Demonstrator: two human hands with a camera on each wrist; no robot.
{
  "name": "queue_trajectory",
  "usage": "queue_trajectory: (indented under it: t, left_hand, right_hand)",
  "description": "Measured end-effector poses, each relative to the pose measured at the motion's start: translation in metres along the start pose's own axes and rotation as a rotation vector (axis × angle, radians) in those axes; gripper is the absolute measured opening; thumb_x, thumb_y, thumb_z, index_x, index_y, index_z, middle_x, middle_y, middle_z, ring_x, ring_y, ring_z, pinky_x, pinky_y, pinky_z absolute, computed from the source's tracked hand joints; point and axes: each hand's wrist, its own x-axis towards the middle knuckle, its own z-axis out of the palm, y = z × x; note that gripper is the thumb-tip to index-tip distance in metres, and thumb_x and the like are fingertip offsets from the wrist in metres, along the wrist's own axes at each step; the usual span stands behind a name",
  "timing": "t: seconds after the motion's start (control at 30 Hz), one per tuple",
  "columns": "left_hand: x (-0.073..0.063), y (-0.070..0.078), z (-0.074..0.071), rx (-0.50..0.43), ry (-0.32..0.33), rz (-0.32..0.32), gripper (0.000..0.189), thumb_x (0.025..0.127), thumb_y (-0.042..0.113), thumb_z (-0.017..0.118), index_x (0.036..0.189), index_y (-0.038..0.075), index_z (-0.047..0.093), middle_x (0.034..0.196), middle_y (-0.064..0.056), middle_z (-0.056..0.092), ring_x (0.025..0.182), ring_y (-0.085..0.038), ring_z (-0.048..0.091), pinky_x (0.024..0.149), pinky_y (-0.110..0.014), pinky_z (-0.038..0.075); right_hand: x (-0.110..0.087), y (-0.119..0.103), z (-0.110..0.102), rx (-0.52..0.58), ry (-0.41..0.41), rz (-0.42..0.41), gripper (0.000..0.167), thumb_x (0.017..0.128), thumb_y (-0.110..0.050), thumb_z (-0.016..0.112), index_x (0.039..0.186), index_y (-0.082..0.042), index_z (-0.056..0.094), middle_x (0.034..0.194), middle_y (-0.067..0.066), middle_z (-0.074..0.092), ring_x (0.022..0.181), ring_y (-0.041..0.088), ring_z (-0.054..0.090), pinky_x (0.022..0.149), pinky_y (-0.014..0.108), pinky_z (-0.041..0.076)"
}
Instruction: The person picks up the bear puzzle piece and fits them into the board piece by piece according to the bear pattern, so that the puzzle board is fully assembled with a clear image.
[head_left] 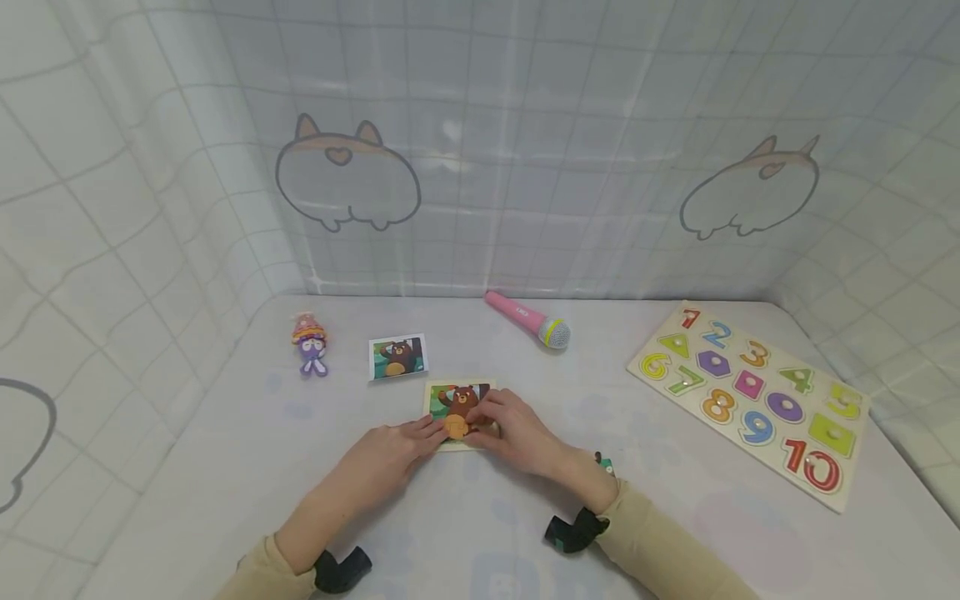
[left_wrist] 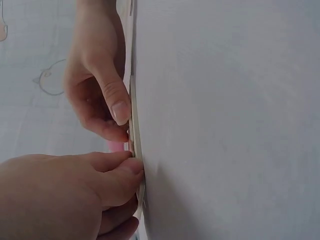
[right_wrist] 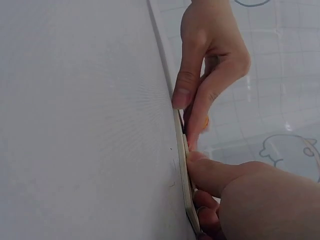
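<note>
A small bear picture puzzle (head_left: pixel 438 400) in a pale wooden frame lies on the table. My left hand (head_left: pixel 393 450) reaches over its lower left corner, fingertips on the bear's orange belly. From the right side, my right hand (head_left: pixel 521 429) has its thumb and forefinger at a belly puzzle piece (head_left: pixel 456 427), pinching it close over the board. Seen edge-on in the right wrist view, a thin piece (right_wrist: pixel 186 142) stands slightly proud of the board (right_wrist: pixel 181 160), between the two hands' fingertips. The fingers hide much of the lower picture.
Behind the puzzle lies a matching bear picture card (head_left: pixel 397 358). A purple figure toy (head_left: pixel 311 346) is at the back left, and a pink microphone (head_left: pixel 525 318) at the back middle. A number and shape board (head_left: pixel 693 408) fills the right. Walls of checked cloth (head_left: pixel 480 167) enclose the table.
</note>
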Motion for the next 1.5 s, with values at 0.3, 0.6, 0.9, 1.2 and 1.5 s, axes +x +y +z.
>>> queue_trajectory:
  t: [0.3, 0.6, 0.9, 1.2, 1.5]
  left_hand:
    - [-0.002, 0.004, 0.000, 0.038, 0.010, 0.000, 0.040, 0.093, 0.006, 0.067, 0.132, 0.011, 0.066, 0.144, -0.004, 0.058, 0.125, -0.026, 0.062, 0.092, -0.040, 0.057]
    - [0.002, 0.005, 0.004, -0.150, -0.008, -0.008, 0.038, 0.097, 0.004, 0.061, 0.136, 0.004, 0.062, 0.147, -0.008, 0.055, 0.136, -0.028, 0.052, 0.105, -0.043, 0.049]
    - [0.000, 0.006, 0.009, -0.157, 0.065, 0.028, 0.039, 0.099, 0.010, 0.062, 0.138, 0.010, 0.061, 0.141, -0.009, 0.058, 0.129, -0.028, 0.057, 0.100, -0.044, 0.053]
    - [-0.001, 0.008, 0.012, -0.177, 0.090, 0.057, 0.042, 0.100, 0.022, 0.062, 0.139, 0.007, 0.060, 0.148, -0.006, 0.050, 0.136, -0.025, 0.050, 0.104, -0.042, 0.051]
    - [-0.002, 0.009, 0.012, -0.237, 0.035, -0.006, 0.048, 0.102, 0.033, 0.058, 0.146, 0.015, 0.053, 0.153, -0.004, 0.048, 0.139, -0.026, 0.048, 0.108, -0.047, 0.047]
  right_hand:
    - [0.001, -0.003, -0.001, 0.028, -0.012, 0.040, 0.018, 0.090, -0.025, 0.076, 0.103, -0.012, 0.075, 0.095, -0.005, 0.064, 0.090, 0.009, 0.050, 0.074, 0.022, 0.046]
    - [-0.001, -0.002, -0.001, 0.059, 0.004, 0.058, 0.017, 0.088, -0.022, 0.079, 0.101, -0.010, 0.079, 0.091, -0.005, 0.061, 0.087, 0.010, 0.049, 0.071, 0.020, 0.045]
    - [-0.001, -0.001, 0.000, 0.084, 0.023, 0.047, 0.014, 0.087, -0.017, 0.079, 0.100, -0.009, 0.080, 0.090, -0.004, 0.061, 0.085, 0.011, 0.051, 0.070, 0.022, 0.044]
    - [0.000, 0.001, 0.001, 0.066, 0.034, 0.047, 0.011, 0.089, -0.007, 0.075, 0.099, -0.008, 0.080, 0.089, -0.005, 0.061, 0.086, 0.011, 0.053, 0.075, 0.024, 0.048]
    - [0.000, 0.001, 0.001, 0.070, 0.032, 0.047, 0.012, 0.089, -0.004, 0.074, 0.099, -0.007, 0.080, 0.088, -0.004, 0.063, 0.087, 0.011, 0.055, 0.076, 0.025, 0.049]
